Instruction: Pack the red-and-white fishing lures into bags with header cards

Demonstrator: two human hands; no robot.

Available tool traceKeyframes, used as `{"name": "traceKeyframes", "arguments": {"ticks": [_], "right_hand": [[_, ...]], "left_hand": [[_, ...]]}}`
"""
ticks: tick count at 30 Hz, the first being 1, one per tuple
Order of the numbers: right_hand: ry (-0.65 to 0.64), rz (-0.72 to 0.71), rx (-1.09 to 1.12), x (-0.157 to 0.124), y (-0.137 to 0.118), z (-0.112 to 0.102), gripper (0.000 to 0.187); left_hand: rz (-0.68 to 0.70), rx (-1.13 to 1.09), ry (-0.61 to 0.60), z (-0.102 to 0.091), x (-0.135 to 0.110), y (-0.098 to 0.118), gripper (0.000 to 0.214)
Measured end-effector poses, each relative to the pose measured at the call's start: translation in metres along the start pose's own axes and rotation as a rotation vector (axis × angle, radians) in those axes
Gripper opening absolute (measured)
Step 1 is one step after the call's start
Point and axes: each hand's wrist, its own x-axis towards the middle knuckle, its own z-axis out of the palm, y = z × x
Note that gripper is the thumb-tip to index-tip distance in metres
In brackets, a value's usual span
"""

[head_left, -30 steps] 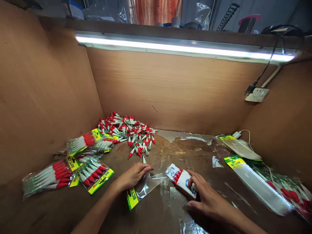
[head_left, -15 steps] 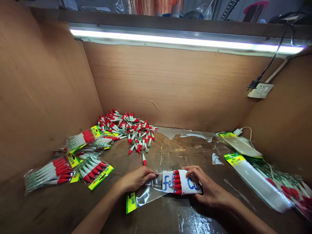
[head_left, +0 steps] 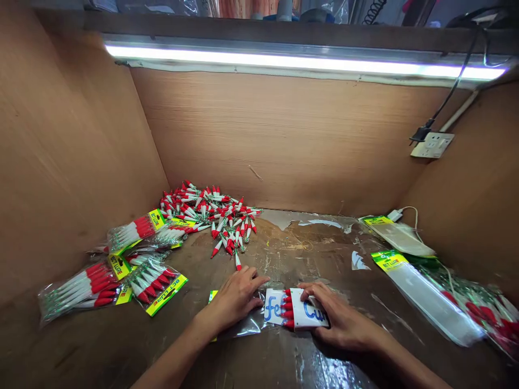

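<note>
White holder [head_left: 308, 310], at lower centre of the frame, is pinched between your right hand's [head_left: 343, 319] thumb and fingers, likely to align its red tips [head_left: 288, 310]; your left hand [head_left: 233, 296] covers the clear bag [head_left: 247, 326], perhaps steadying it; whether pinching, I cannot tell.

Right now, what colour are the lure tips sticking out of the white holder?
The lure tips are red; they show best in the head view.

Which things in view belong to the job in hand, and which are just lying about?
Job, likely:
clear bag, under left hand
white holder of red-tipped lures, in right hand
loose lures
filled packs
flat bags, right

Just around:
white scrap
black plug
wall socket
</note>
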Motion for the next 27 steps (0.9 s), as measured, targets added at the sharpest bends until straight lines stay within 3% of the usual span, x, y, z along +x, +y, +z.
{"name": "traceKeyframes", "arguments": {"ticks": [5,9,13,15,18,21,27], "right_hand": [[-0.008,0.008,0.027,0.001,0.0,0.001,0.058],[0.01,-0.007,0.05,0.001,0.001,0.002,0.059],[0.022,0.008,0.048,0.001,0.002,0.002,0.057],[0.023,0.011,0.057,0.001,0.002,0.002,0.056],[0.018,-0.003,0.093,0.003,0.001,0.003,0.055],[0.014,-0.025,0.101,0.002,0.001,0.004,0.056],[0.014,0.003,0.06,-0.004,0.003,-0.007,0.052]], "left_hand": [[-0.038,-0.147,-0.048,0.014,0.001,0.031,0.05],[-0.123,-0.069,-0.041,0.006,-0.008,0.052,0.057],[-0.368,0.037,0.017,-0.009,-0.038,0.035,0.04],[-0.455,0.036,0.026,-0.007,-0.057,0.017,0.047],[-0.428,-0.015,0.038,0.01,-0.078,-0.004,0.061],[-0.366,-0.044,0.04,0.026,-0.083,-0.01,0.061],[-0.21,-0.093,-0.043,0.022,-0.068,-0.004,0.064]]}}
